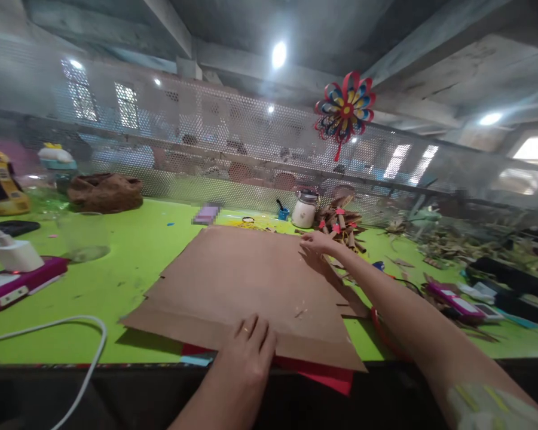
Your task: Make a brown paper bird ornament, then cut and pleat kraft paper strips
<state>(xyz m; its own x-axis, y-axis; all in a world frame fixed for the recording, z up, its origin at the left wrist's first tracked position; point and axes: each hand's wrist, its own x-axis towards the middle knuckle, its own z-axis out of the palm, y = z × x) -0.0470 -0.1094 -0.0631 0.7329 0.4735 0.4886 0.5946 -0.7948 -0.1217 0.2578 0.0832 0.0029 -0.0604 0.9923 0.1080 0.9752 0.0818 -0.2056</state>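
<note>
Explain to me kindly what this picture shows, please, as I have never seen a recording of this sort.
There is no machine here: you see a person's own bare hands. The single picture comes from a camera worn on their head, looking forward and down.

The left hand lies on the near part of a large brown sheet, while the right hand is at its far right corner. Whether either hand grips it is hard to tell. Something red pokes out beneath its near edge.

Around it on the green tabletop are a white charger and a clear cup to the left, and a white jar beyond. A perforated metal screen stands behind.
</note>
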